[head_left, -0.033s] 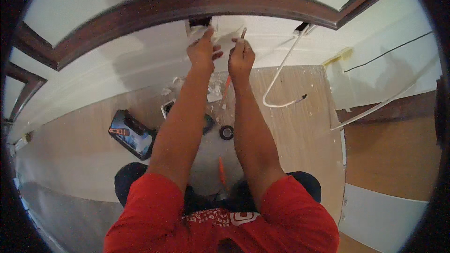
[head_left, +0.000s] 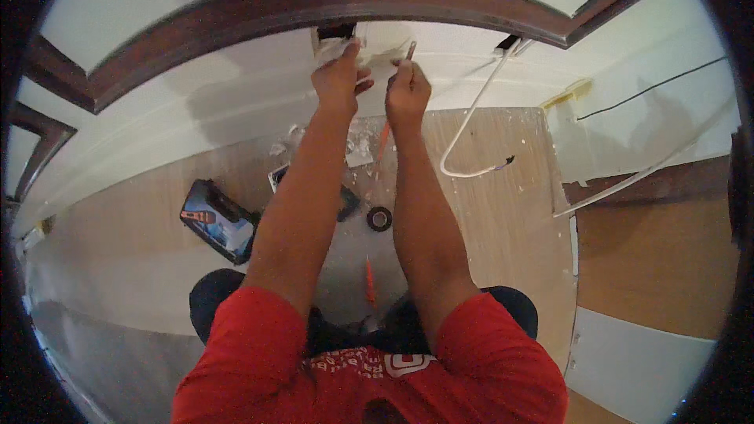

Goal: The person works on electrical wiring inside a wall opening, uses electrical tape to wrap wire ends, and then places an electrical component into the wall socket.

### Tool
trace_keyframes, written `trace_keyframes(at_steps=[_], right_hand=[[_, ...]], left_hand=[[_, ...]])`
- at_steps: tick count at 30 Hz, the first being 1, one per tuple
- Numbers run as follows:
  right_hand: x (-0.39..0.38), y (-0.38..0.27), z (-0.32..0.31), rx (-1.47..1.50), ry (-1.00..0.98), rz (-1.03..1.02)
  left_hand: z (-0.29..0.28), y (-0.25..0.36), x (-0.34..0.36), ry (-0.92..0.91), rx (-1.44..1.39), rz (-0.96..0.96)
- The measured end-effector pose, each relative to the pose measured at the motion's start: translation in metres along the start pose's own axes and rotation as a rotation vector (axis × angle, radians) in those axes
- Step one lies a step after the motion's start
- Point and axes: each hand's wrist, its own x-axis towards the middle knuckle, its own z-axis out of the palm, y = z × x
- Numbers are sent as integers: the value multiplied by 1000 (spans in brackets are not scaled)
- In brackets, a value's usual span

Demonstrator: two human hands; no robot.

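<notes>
Up high, a white wall plate (head_left: 345,49) is pressed to the wall by the left hand (head_left: 339,78), fingers closed on it. Just right of it, a thin tool (head_left: 409,51) is gripped upright in the right hand (head_left: 406,93). A tape roll (head_left: 379,218) is seen on the floor below.

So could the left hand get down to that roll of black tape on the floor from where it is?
Probably yes, but not at once. The left hand is up at the white wall plate, and the roll of black tape lies on the floor between the forearms. Nothing covers it; the hand would just have to come down.
</notes>
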Motion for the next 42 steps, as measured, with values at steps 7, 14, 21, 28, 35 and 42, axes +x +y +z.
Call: trace_keyframes(at_steps=[7, 14, 21, 28, 35, 42], right_hand=[[13, -22, -14, 106, 30, 140], [13, -29, -16, 159, 37, 191], [15, -24, -14, 93, 29, 94], [8, -37, -16, 11, 42, 135], [5, -30, -14, 21, 17, 158], [-2, -27, 17, 267, 27, 229]], left_hand=[[-18, -11, 16, -45, 126, 220], [-20, -21, 24, -53, 138, 294], [0, 1, 10, -41, 84, -12], [4, -2, 24, -46, -183, -151], [-24, -2, 34, 93, -655, -170], [-38, 14, -1, 334, -284, 36]])
